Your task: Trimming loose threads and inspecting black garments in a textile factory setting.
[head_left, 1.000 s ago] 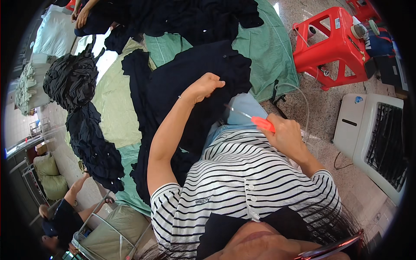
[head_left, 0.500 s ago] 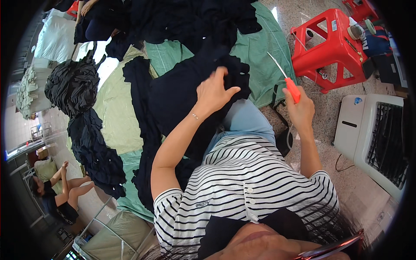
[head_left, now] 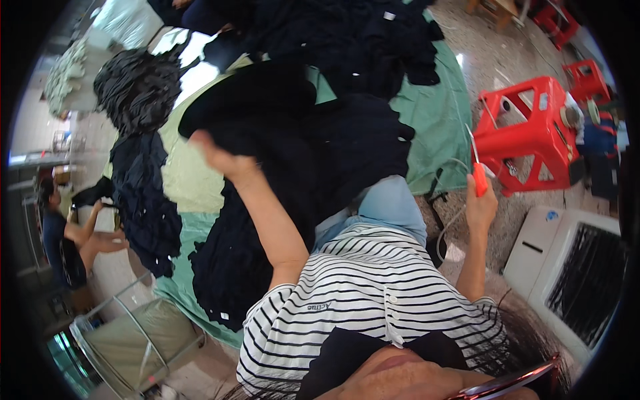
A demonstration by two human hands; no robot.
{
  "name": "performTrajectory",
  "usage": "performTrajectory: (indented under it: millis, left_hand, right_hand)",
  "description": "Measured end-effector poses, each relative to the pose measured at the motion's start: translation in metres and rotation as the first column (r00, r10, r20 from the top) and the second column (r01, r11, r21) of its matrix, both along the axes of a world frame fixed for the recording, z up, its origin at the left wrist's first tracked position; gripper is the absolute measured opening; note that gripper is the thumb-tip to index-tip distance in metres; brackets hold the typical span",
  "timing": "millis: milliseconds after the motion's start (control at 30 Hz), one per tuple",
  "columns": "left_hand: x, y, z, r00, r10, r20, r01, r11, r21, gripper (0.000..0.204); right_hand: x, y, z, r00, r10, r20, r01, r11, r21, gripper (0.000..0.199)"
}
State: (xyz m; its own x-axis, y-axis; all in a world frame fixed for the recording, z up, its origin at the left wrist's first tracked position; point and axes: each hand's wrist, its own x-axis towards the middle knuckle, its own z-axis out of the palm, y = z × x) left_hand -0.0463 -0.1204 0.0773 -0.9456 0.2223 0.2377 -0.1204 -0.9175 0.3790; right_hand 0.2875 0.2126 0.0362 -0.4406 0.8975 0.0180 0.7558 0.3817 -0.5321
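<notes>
My right hand (head_left: 481, 207) is closed around a red-handled tool (head_left: 480, 180) with a thin pointed metal tip. It is held up on the right, apart from the cloth. My left hand (head_left: 227, 160) is blurred, its fingers stretched out at the left side of a dark navy garment (head_left: 267, 100). The cloth billows up just beyond those fingers, and I see no grip on it. More dark fabric (head_left: 360, 140) spreads over my lap, and another dark heap (head_left: 230, 267) lies beside my left arm.
Green and yellowish sheets (head_left: 437, 100) lie under the garments. Bundled dark cloth (head_left: 137, 90) stands at left. On the right are a red stool (head_left: 527, 133) with small items and a white air cooler (head_left: 533, 247). A seated co-worker (head_left: 67, 233) handles dark cloth at far left.
My left hand has swept left from the middle of the dark cloth, and a garment now billows on that side. The tool in my right hand appears lower and farther right as the view shifts.
</notes>
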Motion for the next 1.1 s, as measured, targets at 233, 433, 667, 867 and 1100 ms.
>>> performTrajectory:
  millis: [233, 433, 667, 867, 1100]
  left_hand:
    - [0.023, -0.129, -0.015, 0.843, 0.521, 0.137, -0.467, 0.834, -0.296, 0.041]
    - [0.128, -0.329, 0.091, 0.347, 0.935, -0.069, -0.857, 0.287, -0.429, 0.029]
    - [0.279, -0.505, 0.239, -0.097, 0.789, -0.606, -0.754, -0.456, -0.473, 0.047]
    - [0.230, -0.471, 0.180, -0.014, 0.846, -0.533, -0.516, -0.463, -0.721, 0.038]
    - [0.102, -0.232, -0.057, 0.859, 0.232, -0.457, -0.306, -0.483, -0.821, 0.014]
  right_hand:
    - [-0.036, 0.003, -0.017, 0.934, 0.349, -0.081, -0.343, 0.936, 0.081, 0.037]
    - [-0.042, 0.052, -0.058, 0.932, 0.342, 0.119, -0.348, 0.937, 0.031, 0.054]
    - [-0.085, 0.037, -0.016, 0.882, 0.392, 0.261, -0.449, 0.867, 0.217, 0.054]
    - [-0.094, 0.012, -0.023, 0.881, 0.472, 0.033, -0.471, 0.870, 0.146, 0.041]
    - [-0.074, -0.008, -0.023, 0.925, 0.369, 0.095, -0.372, 0.928, 0.014, 0.039]
